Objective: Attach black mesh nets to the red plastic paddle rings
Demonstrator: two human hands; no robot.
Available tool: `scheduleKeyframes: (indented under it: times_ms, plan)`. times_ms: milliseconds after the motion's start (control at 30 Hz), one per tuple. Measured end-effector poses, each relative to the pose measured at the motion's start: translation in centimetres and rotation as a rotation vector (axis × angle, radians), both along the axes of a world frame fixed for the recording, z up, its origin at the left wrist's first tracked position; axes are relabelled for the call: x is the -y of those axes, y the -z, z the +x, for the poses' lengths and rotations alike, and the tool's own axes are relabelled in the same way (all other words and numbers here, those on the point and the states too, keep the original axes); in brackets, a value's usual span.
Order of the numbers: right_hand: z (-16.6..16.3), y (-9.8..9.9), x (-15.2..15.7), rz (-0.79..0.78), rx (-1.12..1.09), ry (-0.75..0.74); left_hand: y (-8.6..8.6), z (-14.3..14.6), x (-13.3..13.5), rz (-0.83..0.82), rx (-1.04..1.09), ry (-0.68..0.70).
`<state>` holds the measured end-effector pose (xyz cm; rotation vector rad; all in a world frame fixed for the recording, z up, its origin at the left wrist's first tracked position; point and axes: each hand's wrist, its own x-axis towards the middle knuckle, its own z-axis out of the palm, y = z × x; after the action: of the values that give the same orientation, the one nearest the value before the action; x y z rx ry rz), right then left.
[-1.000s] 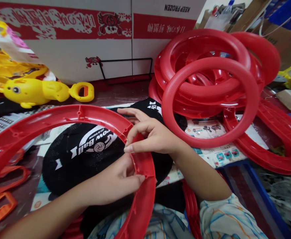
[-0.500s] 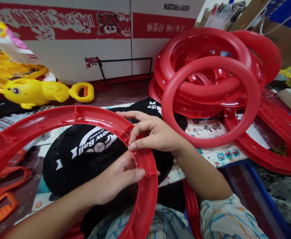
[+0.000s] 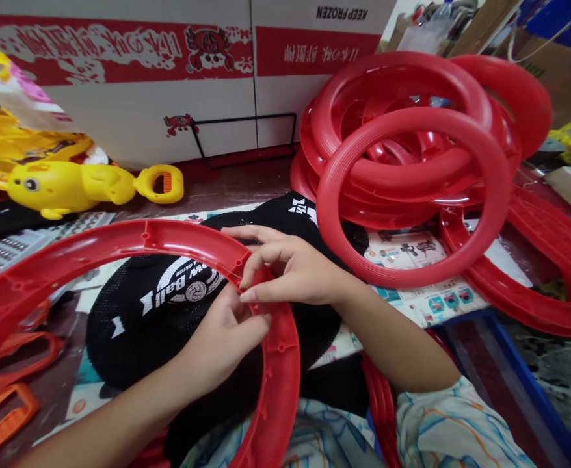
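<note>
Holding the red ring (image 3: 119, 244) by its right side, both hands meet on one short piece of the rim. The ring stands tilted above the black mesh net (image 3: 168, 312), which shows through its opening, and its near part comes down toward the person's lap. The left hand (image 3: 222, 335) clamps the rim from inside the ring: the thumb lies flat on the ribbed face, and the other fingers go behind the rim, where I cannot see them. The right hand (image 3: 295, 270) comes from outside the ring, and its thumb and forefinger are pressed together in a fine pinch at the inner edge. If something thin is between them, it is too small to tell.

I judge the ring light and rather stiff, a thin plastic shell that may bend a little when twisted. Its smooth face can slip, so the ribs and small pegs on the open side give the better hold.

Beyond the ring to the right is a pile of red rings (image 3: 412, 162), and beyond it to the left lies a yellow toy (image 3: 71, 185).
</note>
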<state>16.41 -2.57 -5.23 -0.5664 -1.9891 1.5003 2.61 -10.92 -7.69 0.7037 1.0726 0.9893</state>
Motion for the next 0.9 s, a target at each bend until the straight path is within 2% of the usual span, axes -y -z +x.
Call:
scheduleKeyframes:
  times_ms: [300,467,633,900]
  plan:
    - [-0.15,-0.34,0.46,0.152,0.015,0.133,-0.06,0.16,-0.34,0.0,-0.041,0.065]
    - [-0.05,-0.03,0.02,0.118,0.025,0.058,-0.54,0.47,0.03,-0.043,-0.023,0.251]
    - [-0.04,0.22,-0.23,0.03,0.025,0.062,-0.69,0.32,0.54,-0.033,-0.063,0.243]
    - [0.0,-0.3,-0.05,0.084,0.064,0.093,0.31,-0.33,0.37,-0.027,0.048,0.291]
